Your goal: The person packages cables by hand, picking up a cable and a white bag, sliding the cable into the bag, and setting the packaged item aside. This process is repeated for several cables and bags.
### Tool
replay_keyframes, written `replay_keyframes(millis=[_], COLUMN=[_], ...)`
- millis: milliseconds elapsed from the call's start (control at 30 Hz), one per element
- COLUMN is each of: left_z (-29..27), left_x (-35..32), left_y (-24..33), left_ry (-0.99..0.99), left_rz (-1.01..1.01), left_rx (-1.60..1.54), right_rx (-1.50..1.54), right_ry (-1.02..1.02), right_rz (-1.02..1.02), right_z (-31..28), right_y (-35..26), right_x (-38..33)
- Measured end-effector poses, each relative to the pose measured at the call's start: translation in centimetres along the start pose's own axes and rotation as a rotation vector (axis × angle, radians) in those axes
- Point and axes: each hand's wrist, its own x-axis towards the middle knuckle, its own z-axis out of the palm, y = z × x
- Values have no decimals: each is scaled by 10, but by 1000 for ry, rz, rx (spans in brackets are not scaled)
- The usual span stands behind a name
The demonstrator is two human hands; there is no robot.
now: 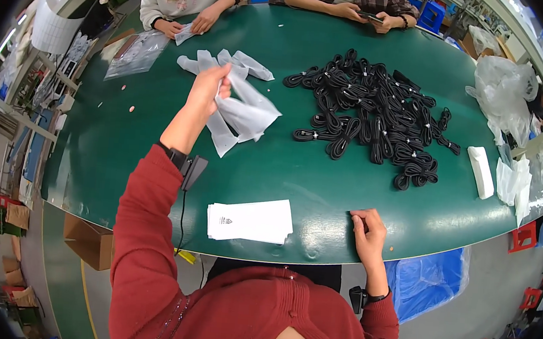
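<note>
My left hand (214,88) reaches far over the table, its fingers closed on a frosted plastic bag (251,111). More such bags lie in a loose pile under and beyond it. My right hand (369,233) rests at the near table edge, fingers loosely bent and holding nothing. Between my arms, close to the edge, lies a stack of white printed paper slips (251,219). Right of the bags spreads a big heap of coiled black cables (380,108), each bundle tied.
Two people sit across the green table (232,179); one handles a bag (184,33), the other a phone (370,16). Clear bags (136,54) lie far left. White packets (480,173) and plastic wrap (504,93) are at the right. A blue-lined bin (426,283) stands below the edge.
</note>
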Motion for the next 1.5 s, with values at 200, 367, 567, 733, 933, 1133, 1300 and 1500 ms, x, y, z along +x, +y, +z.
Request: replay_keyframes(millis=[200,367,567,733,933,1133,1300,1500], left_z=[-43,0,-13,-37,22,27,17,44], left_x=[-39,-121,-79,0,-7,-107,-193,-249], left_y=[-62,-68,-97,-95,-54,-38,-49,-96], left_ry=[394,57,-174,-213,-71,-196,-320,-396], left_rz=[545,542,529,640,340,520,606,653], left_rx=[1090,1556,1779,1839,1885,1686,1518,1099], right_rx=[-7,-75,-243,-447,-716,-765,-616,127], right_ry=[17,-51,-220,-139,-67,-170,-55,-206], right_rz=[0,-9,-146,-425,-513,-549,-574,21], right_z=[2,-2,-6,28,84,71,48,25], right_y=[-2,-3,-34,-42,-9,-20,-23,-47], right_x=[3,8,64,140,186,154,127,61])
